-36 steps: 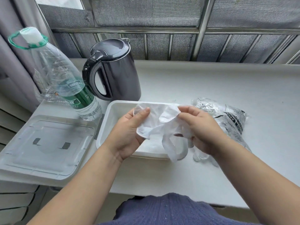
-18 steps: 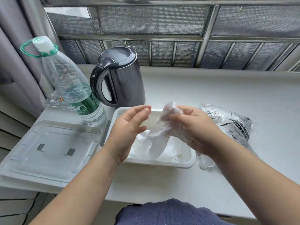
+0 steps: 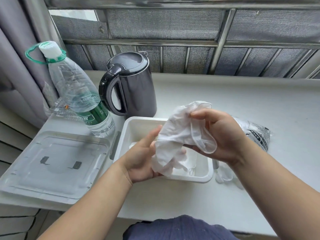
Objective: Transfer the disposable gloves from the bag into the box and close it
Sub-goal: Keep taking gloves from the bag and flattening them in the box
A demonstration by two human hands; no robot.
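A bunch of thin white disposable gloves hangs over the open white box on the sill. My right hand grips the bunch at its upper end, thumb and fingers curled round it. My left hand lies against the lower left of the bunch with straight fingers, palm up under its tail. More gloves lie inside the box, partly hidden. The clear printed bag lies on the sill right of the box, mostly behind my right hand. A few gloves lie on the sill by the box's right corner.
The box's clear lid lies flat on the left end of the sill. A plastic water bottle and a dark electric kettle stand behind the box. A barred window screen runs along the back.
My right hand has lifted and bunched the gloves higher over the box. My left hand, which had let go of them, has come back under the bunch's lower end.
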